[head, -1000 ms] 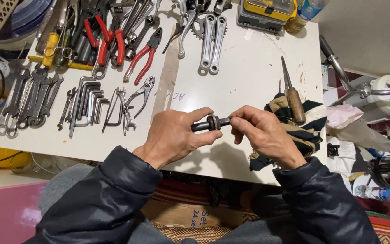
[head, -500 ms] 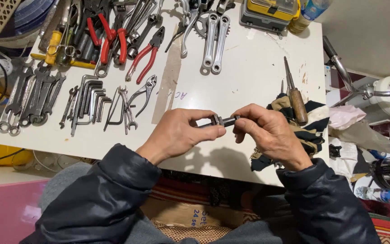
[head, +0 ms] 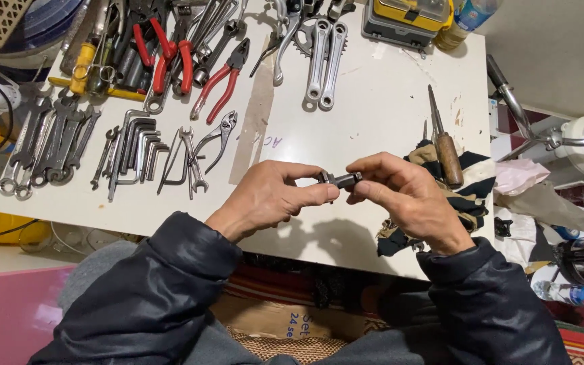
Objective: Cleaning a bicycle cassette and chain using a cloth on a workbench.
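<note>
While both hands pinch the small metal part above the white table, left hand at 9 o'clock, right hand at 3, slackened fingertips could drop it.

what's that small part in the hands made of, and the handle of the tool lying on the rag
The small part, pinched between the left hand and right hand, looks like dark metal with a dull sheen, probably steel. The tool handle on the rag looks like varnished brown wood, smooth and glossy.
</note>
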